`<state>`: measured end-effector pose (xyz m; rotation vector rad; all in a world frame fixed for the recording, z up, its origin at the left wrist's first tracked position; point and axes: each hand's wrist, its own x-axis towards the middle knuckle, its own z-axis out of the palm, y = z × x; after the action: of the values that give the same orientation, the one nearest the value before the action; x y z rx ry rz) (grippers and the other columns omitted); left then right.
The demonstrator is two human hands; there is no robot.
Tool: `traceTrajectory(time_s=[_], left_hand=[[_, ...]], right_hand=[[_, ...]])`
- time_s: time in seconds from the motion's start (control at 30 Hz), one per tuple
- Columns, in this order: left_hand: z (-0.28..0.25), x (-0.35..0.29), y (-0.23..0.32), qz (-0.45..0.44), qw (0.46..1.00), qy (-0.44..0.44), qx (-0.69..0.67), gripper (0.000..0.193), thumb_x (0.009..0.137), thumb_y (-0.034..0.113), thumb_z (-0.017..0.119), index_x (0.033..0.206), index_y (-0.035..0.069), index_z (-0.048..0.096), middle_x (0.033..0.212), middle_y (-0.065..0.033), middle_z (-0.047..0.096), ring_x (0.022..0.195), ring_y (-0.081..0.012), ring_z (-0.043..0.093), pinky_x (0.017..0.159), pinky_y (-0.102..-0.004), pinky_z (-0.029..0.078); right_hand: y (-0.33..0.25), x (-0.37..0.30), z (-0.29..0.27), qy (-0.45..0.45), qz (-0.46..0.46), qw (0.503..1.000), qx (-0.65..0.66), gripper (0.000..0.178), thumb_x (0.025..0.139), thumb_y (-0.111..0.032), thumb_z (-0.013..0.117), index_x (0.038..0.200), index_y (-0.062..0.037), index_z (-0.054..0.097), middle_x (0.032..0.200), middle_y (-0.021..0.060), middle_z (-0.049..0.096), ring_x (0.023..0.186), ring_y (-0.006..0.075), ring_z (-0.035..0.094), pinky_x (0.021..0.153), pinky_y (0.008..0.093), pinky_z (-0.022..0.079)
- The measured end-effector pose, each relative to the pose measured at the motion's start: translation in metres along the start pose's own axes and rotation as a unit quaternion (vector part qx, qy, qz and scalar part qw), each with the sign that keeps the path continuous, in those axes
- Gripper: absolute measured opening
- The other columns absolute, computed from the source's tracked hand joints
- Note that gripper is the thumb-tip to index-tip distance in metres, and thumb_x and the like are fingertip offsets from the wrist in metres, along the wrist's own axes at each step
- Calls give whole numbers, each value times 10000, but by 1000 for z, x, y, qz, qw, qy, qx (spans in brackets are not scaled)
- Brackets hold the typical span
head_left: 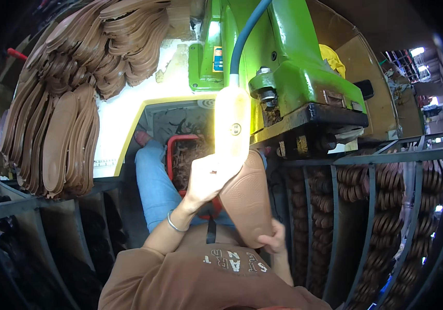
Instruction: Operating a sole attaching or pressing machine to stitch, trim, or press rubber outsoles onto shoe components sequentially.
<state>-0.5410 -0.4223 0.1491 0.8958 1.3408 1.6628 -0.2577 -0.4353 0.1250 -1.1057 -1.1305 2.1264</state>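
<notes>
Both hands on one brown sole [250, 206] here, held slantwise above the lap, just under the machine. The right hand [273, 237] pinches its lower end, thumb across the face; the left hand [203, 181] curls in at the upper left edge, but glare swallows the fingertips, so I can't tell how tightly it grips.

And what's crowding them? A blazing lamp [234, 121] on a blue cable [243, 39] hangs right over the upper end, overlapping it in this view. To its right looms the green machine [296, 77], its dark underside jutting out. Over on the left, heaped soles [60, 139] cover much of the white table [114, 116].

Now the edges: the table's yellow border bends around a cut-out, where a red basket [169, 160] of brown scraps sits between the legs. Racks hem in both flanks, the right rack [356, 160] loaded with soles, the left rack [6, 209] dark inside. The freest room lies over the lap.
</notes>
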Motion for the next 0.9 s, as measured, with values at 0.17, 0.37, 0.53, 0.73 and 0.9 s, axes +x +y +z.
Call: traceTrajectory(time_s=[0.17, 0.37, 0.53, 0.73, 0.9], left_hand=[[6, 2, -7, 43, 999, 23, -18, 186, 783, 69, 708, 939, -25, 668, 817, -63, 652, 680, -80, 550, 600, -238, 453], [-11, 10, 18, 10, 1000, 1, 2, 221, 765, 55, 716, 960, -30, 656, 847, -75, 648, 724, -100, 569, 643, -247, 462], [-52, 10, 22, 28, 998, -35, 41, 249, 724, 31, 728, 952, -34, 652, 912, -90, 661, 808, -144, 610, 733, -271, 486], [-108, -7, 35, -33, 997, 60, 39, 299, 694, -7, 706, 975, -63, 620, 884, -99, 654, 809, -133, 606, 744, -261, 483], [-138, -38, 23, -71, 992, 93, -37, 215, 746, 18, 683, 923, -26, 569, 857, -63, 619, 766, -93, 564, 726, -228, 450]], right_hand=[[-66, 29, -33, 123, -166, 978, 9, 478, 696, -88, 717, 1107, 24, 501, 1016, 103, 608, 928, 171, 594, 824, 282, 474], [-135, 111, -23, 105, -235, 966, -39, 315, 830, -48, 595, 1124, 15, 500, 1028, 89, 585, 958, 146, 568, 843, 260, 453], [-136, 146, 6, 12, -250, 968, -24, 356, 847, -41, 567, 1191, 13, 491, 1114, 89, 575, 1002, 151, 560, 866, 271, 445], [-105, 153, 52, -5, -267, 962, -60, 315, 809, -5, 584, 1118, 24, 527, 1045, 59, 592, 954, 131, 562, 859, 271, 440], [-104, 146, 93, -30, -286, 953, -96, 417, 748, -37, 648, 1132, 22, 499, 1070, 75, 565, 959, 156, 549, 861, 287, 434]])
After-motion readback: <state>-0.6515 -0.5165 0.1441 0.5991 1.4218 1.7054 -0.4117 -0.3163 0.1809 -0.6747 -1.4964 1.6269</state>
